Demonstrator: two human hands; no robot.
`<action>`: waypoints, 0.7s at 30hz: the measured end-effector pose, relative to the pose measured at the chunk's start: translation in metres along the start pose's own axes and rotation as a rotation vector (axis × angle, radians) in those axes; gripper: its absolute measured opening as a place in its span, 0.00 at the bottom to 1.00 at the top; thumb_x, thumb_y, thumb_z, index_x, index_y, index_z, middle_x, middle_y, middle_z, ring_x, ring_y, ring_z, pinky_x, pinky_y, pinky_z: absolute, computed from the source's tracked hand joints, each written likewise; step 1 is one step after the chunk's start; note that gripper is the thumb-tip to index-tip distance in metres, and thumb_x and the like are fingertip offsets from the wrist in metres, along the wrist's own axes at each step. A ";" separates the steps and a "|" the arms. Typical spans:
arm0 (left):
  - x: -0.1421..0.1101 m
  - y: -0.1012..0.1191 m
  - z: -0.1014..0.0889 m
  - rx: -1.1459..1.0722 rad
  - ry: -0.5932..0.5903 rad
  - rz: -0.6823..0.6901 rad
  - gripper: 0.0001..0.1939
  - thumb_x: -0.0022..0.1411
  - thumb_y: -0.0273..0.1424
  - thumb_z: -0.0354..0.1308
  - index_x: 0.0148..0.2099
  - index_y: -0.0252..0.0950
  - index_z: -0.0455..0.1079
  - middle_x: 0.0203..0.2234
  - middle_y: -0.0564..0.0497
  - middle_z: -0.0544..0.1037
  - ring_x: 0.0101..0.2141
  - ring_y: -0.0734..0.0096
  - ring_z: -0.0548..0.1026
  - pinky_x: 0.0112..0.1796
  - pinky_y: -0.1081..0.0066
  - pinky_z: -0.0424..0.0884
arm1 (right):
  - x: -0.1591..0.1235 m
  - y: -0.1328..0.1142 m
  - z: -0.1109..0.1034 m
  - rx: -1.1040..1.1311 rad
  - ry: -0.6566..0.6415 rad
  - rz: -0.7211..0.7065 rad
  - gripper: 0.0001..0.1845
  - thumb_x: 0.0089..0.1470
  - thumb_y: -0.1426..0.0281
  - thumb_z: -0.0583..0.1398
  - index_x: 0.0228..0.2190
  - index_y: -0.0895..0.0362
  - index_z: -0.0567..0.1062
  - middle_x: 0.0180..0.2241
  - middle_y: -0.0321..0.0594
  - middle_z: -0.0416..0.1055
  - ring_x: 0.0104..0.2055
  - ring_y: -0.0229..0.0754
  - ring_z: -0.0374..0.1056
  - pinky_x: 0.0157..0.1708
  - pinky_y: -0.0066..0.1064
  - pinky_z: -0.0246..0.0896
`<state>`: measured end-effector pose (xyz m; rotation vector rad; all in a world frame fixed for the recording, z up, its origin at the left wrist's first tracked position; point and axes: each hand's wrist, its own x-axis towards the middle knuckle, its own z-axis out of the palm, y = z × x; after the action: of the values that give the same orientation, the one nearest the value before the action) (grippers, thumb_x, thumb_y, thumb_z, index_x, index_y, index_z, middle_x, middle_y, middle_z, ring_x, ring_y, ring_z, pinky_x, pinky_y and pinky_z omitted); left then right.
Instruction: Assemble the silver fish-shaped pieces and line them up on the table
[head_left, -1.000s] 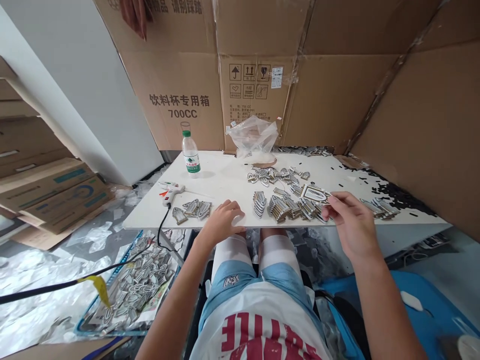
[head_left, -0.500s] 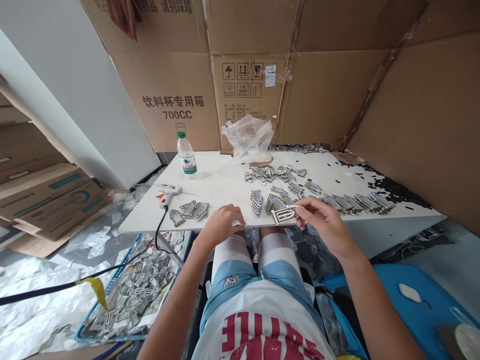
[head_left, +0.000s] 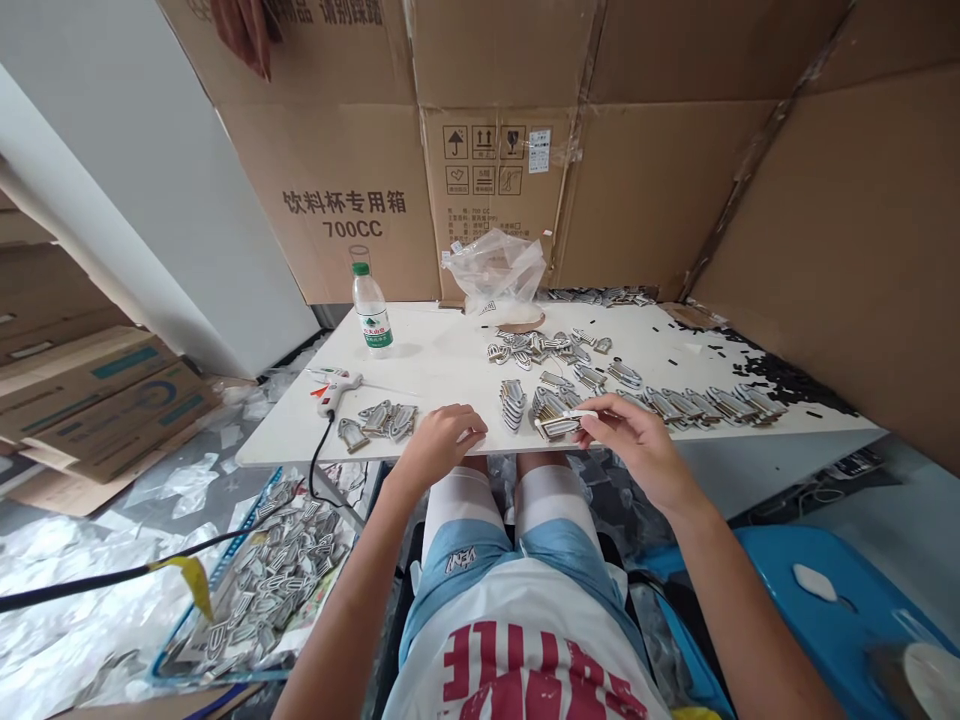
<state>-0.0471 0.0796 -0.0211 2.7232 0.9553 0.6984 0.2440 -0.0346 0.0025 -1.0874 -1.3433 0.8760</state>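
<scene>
My right hand (head_left: 634, 440) pinches a small flat arch-shaped piece (head_left: 559, 425) with a pale face and brown edges. It is tilted nearly edge-on, low over a pile of similar pieces (head_left: 547, 400), and I cannot tell whether it touches them. Left of that pile stands a neat overlapping stack of the same pieces (head_left: 512, 405). My left hand (head_left: 446, 440) rests at the table's front edge with loosely bent fingers and nothing visible in it. Beyond it, on the left, lies a small group of pieces (head_left: 386, 420).
A glue gun (head_left: 335, 390) with a black cord and a water bottle (head_left: 373, 315) occupy the table's left side. A clear plastic bag (head_left: 499, 275) stands at the back. Small black strips (head_left: 787, 375) are scattered right. A blue-rimmed basket (head_left: 161, 650) of pieces sits lower left.
My right hand has moved left with the arch-shaped piece, from the right of the pile to its front, and tipped it nearly edge-on. My left hand has barely moved.
</scene>
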 end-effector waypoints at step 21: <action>0.001 0.063 -0.035 -0.786 0.329 -0.219 0.06 0.65 0.34 0.71 0.41 0.38 0.83 0.36 0.49 0.88 0.37 0.63 0.86 0.42 0.66 0.85 | -0.009 -0.007 0.019 -0.447 -0.096 -0.434 0.11 0.67 0.69 0.66 0.48 0.44 0.84 0.50 0.43 0.78 0.54 0.52 0.76 0.56 0.50 0.76</action>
<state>-0.0289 0.0310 0.0290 1.8284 0.7883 1.1905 0.2237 -0.0430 0.0051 -1.0325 -1.8234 0.3147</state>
